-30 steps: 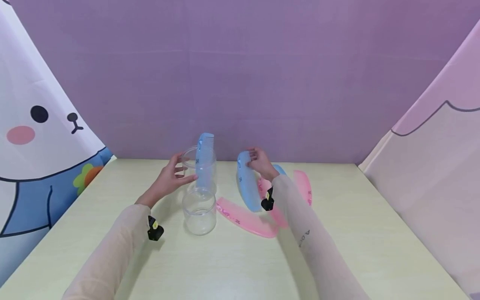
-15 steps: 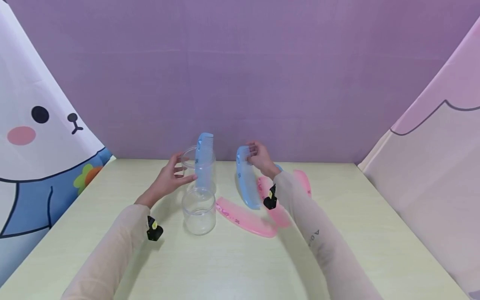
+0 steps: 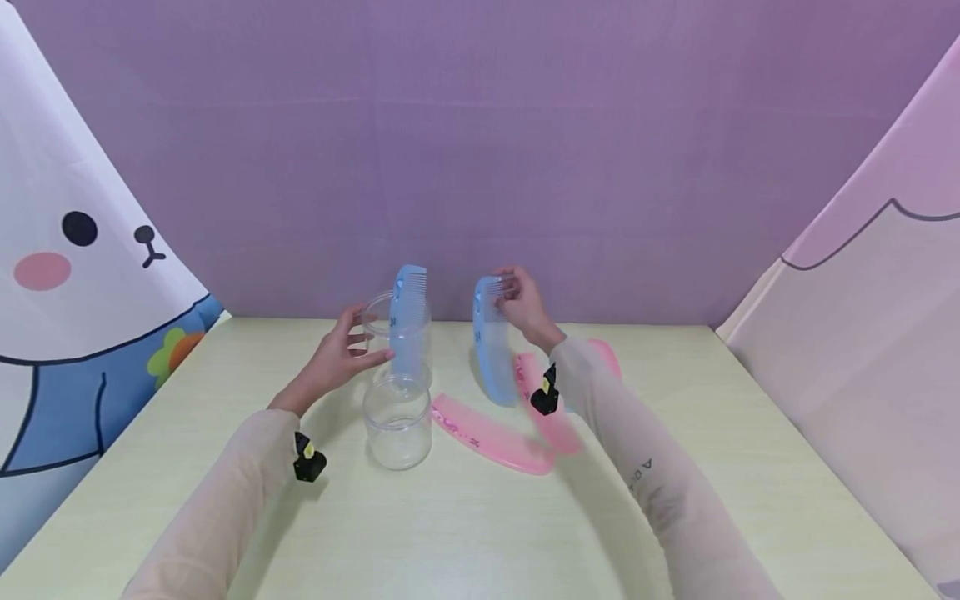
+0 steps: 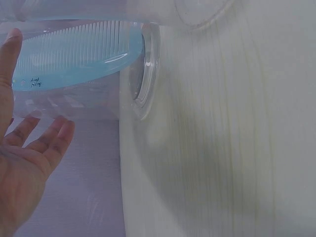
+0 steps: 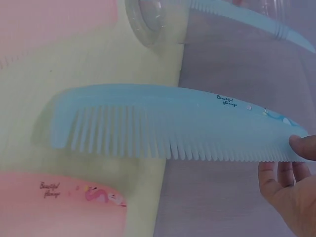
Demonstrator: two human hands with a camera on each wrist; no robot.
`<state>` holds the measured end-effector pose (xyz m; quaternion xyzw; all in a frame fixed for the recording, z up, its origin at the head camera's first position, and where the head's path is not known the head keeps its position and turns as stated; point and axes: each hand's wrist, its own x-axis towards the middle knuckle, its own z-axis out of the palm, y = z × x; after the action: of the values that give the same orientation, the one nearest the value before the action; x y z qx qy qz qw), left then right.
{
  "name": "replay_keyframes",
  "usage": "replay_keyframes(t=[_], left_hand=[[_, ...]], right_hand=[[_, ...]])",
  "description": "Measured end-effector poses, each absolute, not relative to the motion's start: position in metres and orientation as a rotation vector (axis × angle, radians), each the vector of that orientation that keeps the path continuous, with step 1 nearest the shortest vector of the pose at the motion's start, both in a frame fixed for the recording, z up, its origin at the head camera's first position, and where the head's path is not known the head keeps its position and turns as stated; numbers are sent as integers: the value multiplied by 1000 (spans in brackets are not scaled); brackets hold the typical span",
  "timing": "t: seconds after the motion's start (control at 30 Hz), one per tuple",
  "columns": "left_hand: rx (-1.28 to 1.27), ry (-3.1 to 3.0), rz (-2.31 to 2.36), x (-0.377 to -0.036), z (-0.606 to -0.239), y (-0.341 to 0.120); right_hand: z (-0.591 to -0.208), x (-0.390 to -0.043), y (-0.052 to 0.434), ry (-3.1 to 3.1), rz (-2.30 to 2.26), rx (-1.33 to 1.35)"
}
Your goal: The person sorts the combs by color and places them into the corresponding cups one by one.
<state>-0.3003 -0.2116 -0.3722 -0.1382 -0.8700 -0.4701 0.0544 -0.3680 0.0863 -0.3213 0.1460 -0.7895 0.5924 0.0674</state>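
Observation:
At the back of the table, my left hand (image 3: 333, 358) holds a clear jar (image 3: 423, 346) between thumb and fingers. A blue comb (image 3: 407, 304) stands in that jar, its upper end rising above the rim. To the right, my right hand (image 3: 525, 307) pinches a second blue comb (image 3: 491, 354) by its upper end, thumb on one face and fingers at the teeth side. This comb hangs nearly upright, teeth facing right. In the right wrist view, the comb's (image 5: 187, 121) full length shows, with small printed lettering and the thumb at its tip.
Another clear jar (image 3: 397, 446) stands in front of the held one. Pink combs lie on the table (image 3: 420, 533): one comb (image 3: 491, 437) right of the jars, another (image 3: 555, 421) by the right wrist, a third (image 3: 606, 357) partly behind the sleeve. A purple cloth (image 3: 480, 167) hangs behind.
My right hand has lifted the blue comb upward from the table near the pink combs, and it has tipped more upright. The left hand stays on the jar.

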Motion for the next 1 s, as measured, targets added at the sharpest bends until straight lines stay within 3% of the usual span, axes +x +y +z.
replay_keyframes(t=[1.0], left_hand=[[-411, -2644, -1443, -302, -373, -212]], right_hand=[[-254, -366, 86, -2196, 1750, 513]])
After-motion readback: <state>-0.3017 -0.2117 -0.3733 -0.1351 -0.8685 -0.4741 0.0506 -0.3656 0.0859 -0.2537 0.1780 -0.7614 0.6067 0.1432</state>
